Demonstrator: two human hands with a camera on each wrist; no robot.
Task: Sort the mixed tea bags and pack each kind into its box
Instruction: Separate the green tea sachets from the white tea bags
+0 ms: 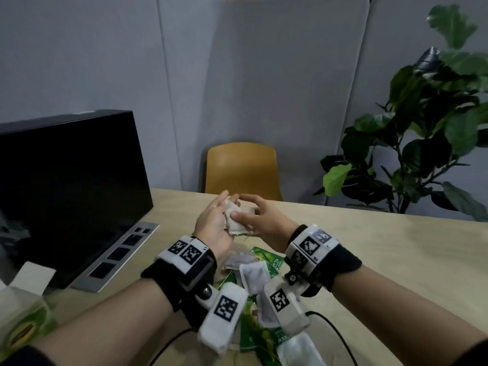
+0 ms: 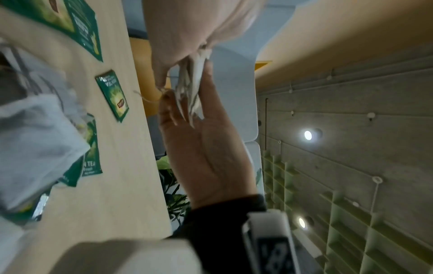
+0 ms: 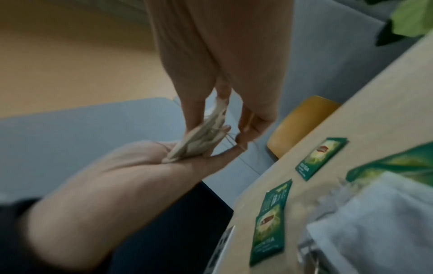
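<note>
Several pale paper tea bags [image 1: 235,216] sit stacked between my two hands, raised above the light wooden table [image 1: 396,247]. My left hand [image 1: 215,223] lies flat and palm-up beneath the stack, fingers straight; my right hand [image 1: 260,216] pinches the stack from the other side, thumb on top. Thin strings trail from the bags. Below my wrists, green foil tea sachets [image 1: 269,261] and more white bags [image 1: 254,276] lie scattered on the table. To the left of my left hand stands a black box [image 1: 68,186].
</note>
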